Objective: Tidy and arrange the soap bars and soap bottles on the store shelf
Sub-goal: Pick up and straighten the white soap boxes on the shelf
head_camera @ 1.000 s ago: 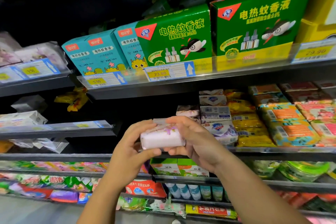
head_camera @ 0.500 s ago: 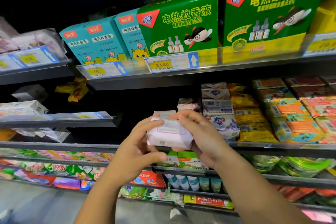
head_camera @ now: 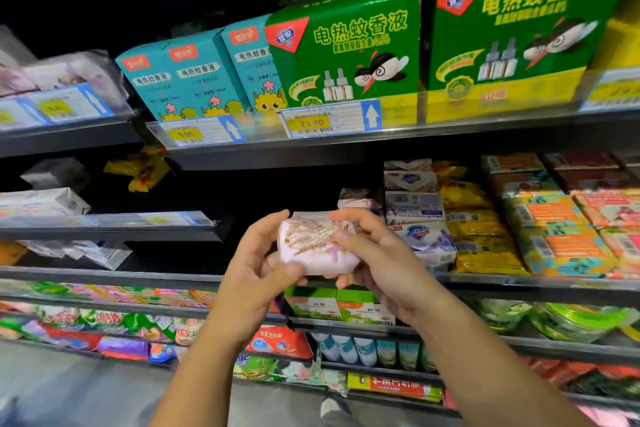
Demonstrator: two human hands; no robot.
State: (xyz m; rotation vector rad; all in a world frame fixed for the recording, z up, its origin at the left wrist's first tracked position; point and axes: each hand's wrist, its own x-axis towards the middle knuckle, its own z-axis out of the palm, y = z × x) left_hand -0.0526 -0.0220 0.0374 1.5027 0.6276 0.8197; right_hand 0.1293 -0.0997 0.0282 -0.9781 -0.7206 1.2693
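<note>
Dim-lit store shelf [head_camera: 166,276], soap tier. Item: pink floral soap bar [head_camera: 317,248], held mid-air before the shelf, with left hand [head_camera: 256,274] and right hand [head_camera: 377,263] both clamped on its ends. Step, judged: orienting. Next move: seat it squarely by the white soap stack [head_camera: 412,204] at 2 o'clock.

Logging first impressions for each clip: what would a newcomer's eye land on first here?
First, the pink flower-printed soap bar at centre frame, gripped by the left hand and right hand in front of the middle shelf. Next, the two big green boxes on the upper shelf, top right, then the stacked soap packs just right of the hands.
</note>
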